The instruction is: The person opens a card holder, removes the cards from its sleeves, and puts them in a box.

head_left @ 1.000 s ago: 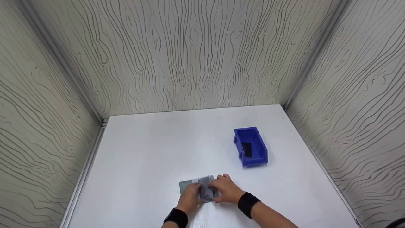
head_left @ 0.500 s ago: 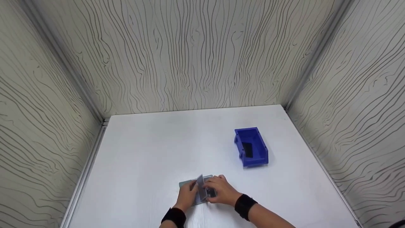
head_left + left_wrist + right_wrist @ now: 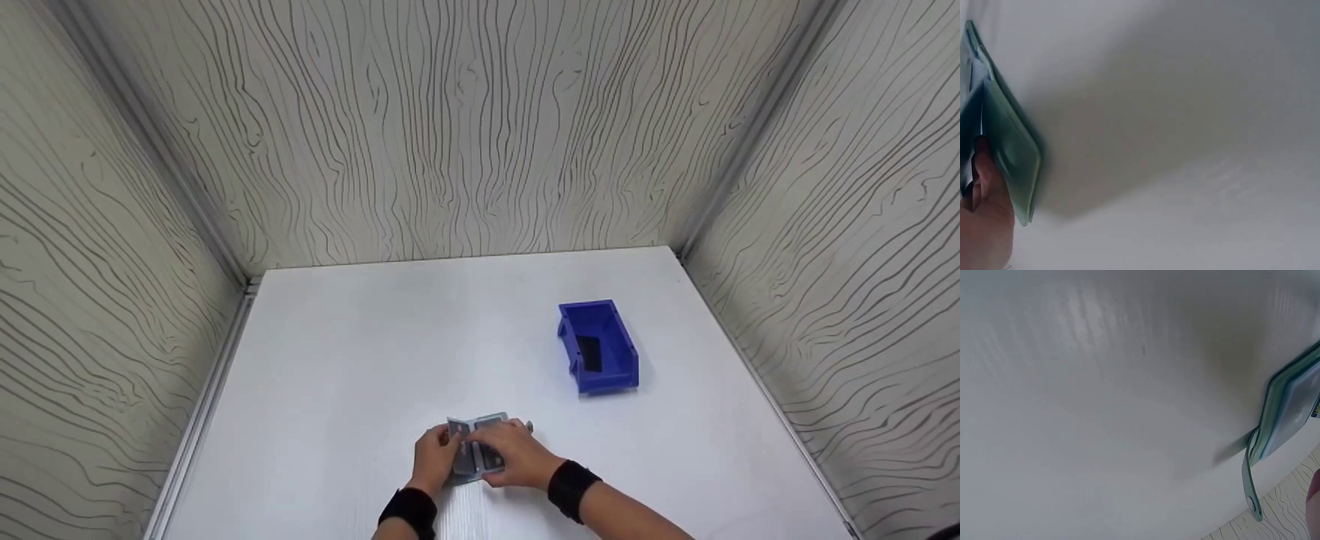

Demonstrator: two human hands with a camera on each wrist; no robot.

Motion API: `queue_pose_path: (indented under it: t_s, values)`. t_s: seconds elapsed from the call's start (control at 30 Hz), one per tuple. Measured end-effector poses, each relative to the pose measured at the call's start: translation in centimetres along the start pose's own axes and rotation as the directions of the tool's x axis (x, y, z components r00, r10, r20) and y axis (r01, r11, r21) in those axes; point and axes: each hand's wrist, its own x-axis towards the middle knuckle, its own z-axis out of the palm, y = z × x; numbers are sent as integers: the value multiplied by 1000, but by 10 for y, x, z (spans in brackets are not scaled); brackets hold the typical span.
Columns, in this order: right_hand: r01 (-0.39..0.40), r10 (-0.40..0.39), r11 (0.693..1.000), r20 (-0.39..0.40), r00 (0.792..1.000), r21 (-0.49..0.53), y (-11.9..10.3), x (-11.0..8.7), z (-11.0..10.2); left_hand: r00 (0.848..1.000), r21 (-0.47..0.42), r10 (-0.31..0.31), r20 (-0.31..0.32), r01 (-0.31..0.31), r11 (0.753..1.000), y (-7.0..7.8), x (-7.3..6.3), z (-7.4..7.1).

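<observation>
A pale green card wallet (image 3: 474, 444) with clear sleeves lies open on the white table (image 3: 360, 360) near its front edge. My left hand (image 3: 433, 456) holds its left side, and one finger (image 3: 985, 188) lies against the green cover (image 3: 1012, 153). My right hand (image 3: 511, 453) rests over the right half and grips the sleeves. A green strap with a snap (image 3: 1250, 490) hangs off the wallet's edge (image 3: 1289, 410). The hands hide most of the wallet's inside.
A blue open-front bin (image 3: 598, 346) stands on the table to the right and farther back, with a dark item inside. Wood-grain walls (image 3: 480, 127) close in the table at the back and on both sides.
A clear sleeve that stood upright half a second ago has been turned over toward the left. Both hands have drawn slightly closer to the near edge with the wallet.
</observation>
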Motion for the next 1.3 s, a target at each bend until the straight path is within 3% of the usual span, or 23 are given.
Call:
queue_pose_path:
  t_s: [0.17, 0.37, 0.6, 0.73, 0.93, 1.07, 1.17, 1.23, 1.3]
  values:
    - [-12, 15, 997, 53, 998, -71, 4, -1, 3, 998, 110, -11, -67, 18, 994, -3, 1, 0]
    - [-40, 54, 992, 117, 992, -123, 5, -3, 3, 992, 235, -51, -120, 79, 969, -5, -1, -1]
    - [-8, 21, 988, 85, 996, -154, 6, -6, 7, 982, 359, -77, -171, 135, 924, -8, -4, 1]
    - [-29, 41, 988, 78, 996, -153, 6, -9, 9, 982, 409, -71, -177, 138, 902, -9, -5, 4]
    - [-85, 95, 989, 85, 992, -119, 1, -8, 9, 989, 379, -46, -139, 96, 920, -11, -4, 6]
    - [-162, 163, 987, 69, 984, -16, -4, -3, 7, 990, 369, -36, -139, 86, 925, -11, -5, 6]
    - [-249, 246, 956, 41, 969, 155, -7, 2, 7, 990, 346, -46, -131, 89, 934, -11, -6, 6]
    - [-307, 311, 897, 39, 950, 318, -9, 5, 8, 991, 327, -53, -124, 91, 941, -10, -7, 6]
    - [-356, 376, 816, 49, 925, 456, -11, 8, 7, 991, 314, -60, -117, 94, 945, -9, -9, 5]
